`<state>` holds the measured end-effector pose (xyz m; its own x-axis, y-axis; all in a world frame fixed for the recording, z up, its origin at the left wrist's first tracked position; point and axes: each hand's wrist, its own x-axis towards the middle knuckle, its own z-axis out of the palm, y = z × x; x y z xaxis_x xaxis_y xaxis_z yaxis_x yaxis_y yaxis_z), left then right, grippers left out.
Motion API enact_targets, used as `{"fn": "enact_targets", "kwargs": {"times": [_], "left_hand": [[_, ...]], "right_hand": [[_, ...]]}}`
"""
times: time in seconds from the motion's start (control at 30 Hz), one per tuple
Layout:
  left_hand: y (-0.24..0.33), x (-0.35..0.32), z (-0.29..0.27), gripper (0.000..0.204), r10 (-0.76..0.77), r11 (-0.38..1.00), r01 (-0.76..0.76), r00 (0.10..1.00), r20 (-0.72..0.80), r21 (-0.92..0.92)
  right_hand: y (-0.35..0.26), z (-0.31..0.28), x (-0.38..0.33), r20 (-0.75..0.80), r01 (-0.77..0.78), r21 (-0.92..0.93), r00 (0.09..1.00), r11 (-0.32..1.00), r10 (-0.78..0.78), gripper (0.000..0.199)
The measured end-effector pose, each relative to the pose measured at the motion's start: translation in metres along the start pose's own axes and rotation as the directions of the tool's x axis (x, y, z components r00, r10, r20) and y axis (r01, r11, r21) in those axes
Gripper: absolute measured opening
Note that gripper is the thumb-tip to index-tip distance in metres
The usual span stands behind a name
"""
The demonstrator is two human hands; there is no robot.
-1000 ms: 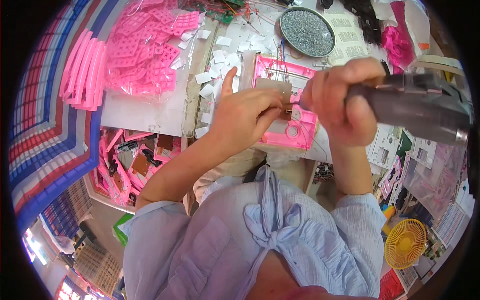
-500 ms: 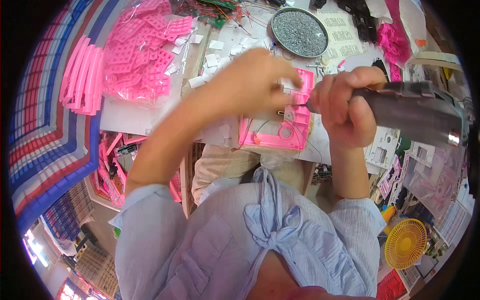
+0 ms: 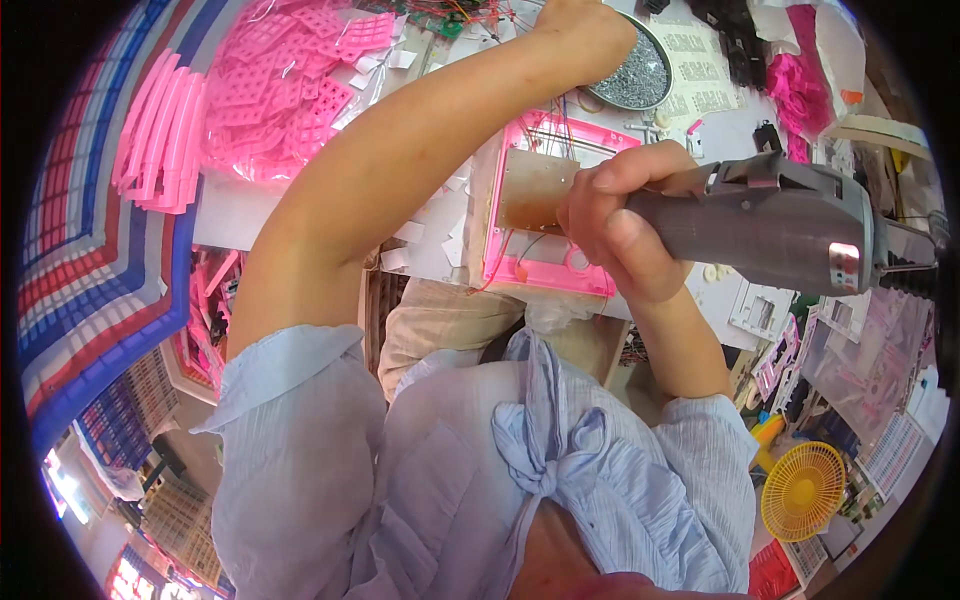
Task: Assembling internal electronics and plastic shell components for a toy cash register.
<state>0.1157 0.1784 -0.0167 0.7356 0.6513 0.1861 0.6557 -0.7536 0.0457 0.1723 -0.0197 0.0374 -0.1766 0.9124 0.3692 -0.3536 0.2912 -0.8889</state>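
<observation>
My right hand (image 3: 632,225) is wrapped round the grey body of an electric screwdriver (image 3: 760,215), which lies nearly level and points left; its tip is hidden behind my fingers. Below it is a pink plastic housing (image 3: 545,272) with thin wires, and a flat brownish board (image 3: 530,190) lies over its middle. My left arm stretches far forward. At its end my left hand (image 3: 588,42) is curled at the left side of a round dish of small silver screws (image 3: 645,75). Whatever its fingertips hold is hidden.
On the left are a clear bag of pink keypad pieces (image 3: 275,95) and a stack of curved pink strips (image 3: 160,135). Small white pieces (image 3: 408,232) lie scattered left of the housing. Wired green circuit boards (image 3: 440,20) are at the back; a yellow basket (image 3: 803,490) sits low right.
My left hand has moved from above the housing, forward and right, to the screw dish. My right hand has shifted slightly left and down with the screwdriver. The brownish board now shows plainly.
</observation>
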Motion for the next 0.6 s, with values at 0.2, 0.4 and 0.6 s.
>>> {"fn": "enact_targets", "kwargs": {"times": [0.2,0.4,0.6], "left_hand": [[-0.001,-0.001,0.015,0.018,0.038,0.998,-0.033,0.995,-0.096,0.055],[0.004,-0.012,-0.021,0.020,-0.059,0.995,0.048,0.989,-0.134,-0.088],[-0.004,-0.117,-0.063,0.016,-0.159,0.897,0.018,0.945,-0.285,-0.442]], "right_hand": [[0.005,0.011,0.002,0.012,-0.007,0.020,1.000,1.000,0.007,0.027],[0.006,0.008,-0.001,0.097,-0.069,-0.136,0.992,0.988,0.083,0.020],[0.007,0.008,-0.001,0.175,-0.009,-0.348,0.982,0.937,0.075,0.018]]}}
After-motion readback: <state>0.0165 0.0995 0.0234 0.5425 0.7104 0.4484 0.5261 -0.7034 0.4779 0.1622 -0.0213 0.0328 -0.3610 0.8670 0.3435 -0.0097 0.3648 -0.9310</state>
